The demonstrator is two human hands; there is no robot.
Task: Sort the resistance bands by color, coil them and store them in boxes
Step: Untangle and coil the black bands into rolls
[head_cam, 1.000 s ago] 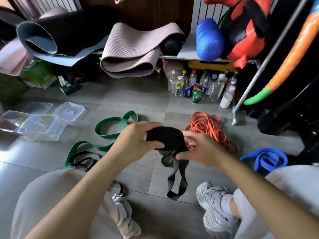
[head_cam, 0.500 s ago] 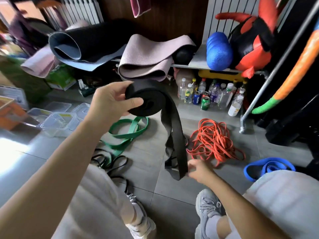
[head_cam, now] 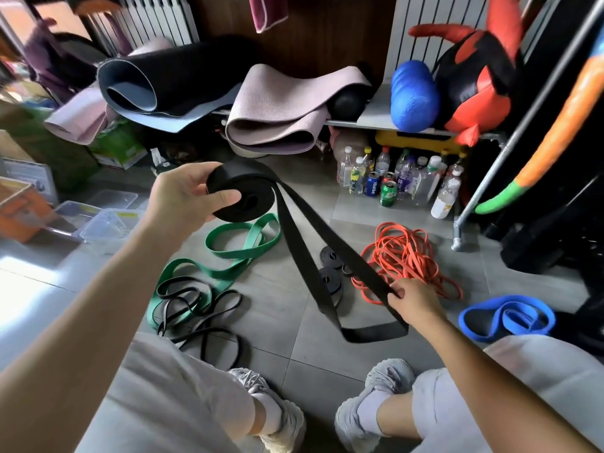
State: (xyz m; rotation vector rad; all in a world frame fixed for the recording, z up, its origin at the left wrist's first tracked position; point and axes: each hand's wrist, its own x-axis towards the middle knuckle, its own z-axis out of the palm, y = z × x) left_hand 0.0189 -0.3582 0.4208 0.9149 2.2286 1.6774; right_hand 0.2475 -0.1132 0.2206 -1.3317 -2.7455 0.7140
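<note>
— Underfoot, grey floor tiles (head_cam: 98, 289) are hemmed in on most sides: rolled mats (head_cam: 281, 106) on the far shelf, bottles and cans (head_cam: 402, 181) beneath it, a metal rack leg (head_cam: 457, 237) at the far right.

— Any bare floor to move in?

— A bright patch at the near left, and a strip between the shoes (head_cam: 281, 416). Left of centre sprawl the green band (head_cam: 228, 246) and thin black bands (head_cam: 202, 305). The orange tangle (head_cam: 408, 256) lies right of centre, and the blue band (head_cam: 506, 317) is near right, beside the knee. Clear plastic boxes (head_cam: 101, 220) sit far left, well apart from both hands.

— And the wide black band (head_cam: 302, 256)?

— Held above the floor. Its rolled part is a thick matte coil (head_cam: 255, 184), which the left hand (head_cam: 183, 194) grips, thumb on the near face and fingers wrapped over the top. Two straps slope down to the right and join in a loop. The right hand (head_cam: 415, 302) pinches the upper strap just above that loop. Small black coils (head_cam: 330, 259) lie on the tiles under the straps.
</note>
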